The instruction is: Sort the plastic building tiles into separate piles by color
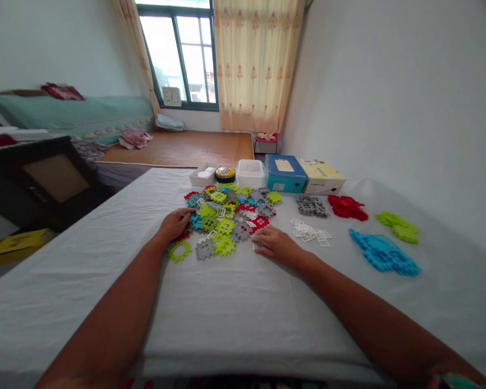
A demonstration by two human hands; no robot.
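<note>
A mixed pile of flat plastic building pieces [222,221] with toothed edges lies in front of me, in lime green, grey, red, blue and white. At its left edge is my left hand [174,224], fingers apart and slightly bent, touching the pile near blue pieces [195,221]. My right hand [278,246] is at the pile's right front edge, fingers closed over a small white lattice piece [255,245] that shows partly beneath them. To the right lie sorted groups: white lattice pieces [308,231], grey pieces [311,206], red pieces [347,207], lime green pieces [399,226] and blue pieces [384,252].
Behind the pile stand a shallow white box [198,178], a round yellow-and-black tin [225,173], a clear plastic tub [251,175], a blue box [285,175] and a yellow-and-white box [322,178]. A white cloth [235,308] covers the table. A wall rises at the right.
</note>
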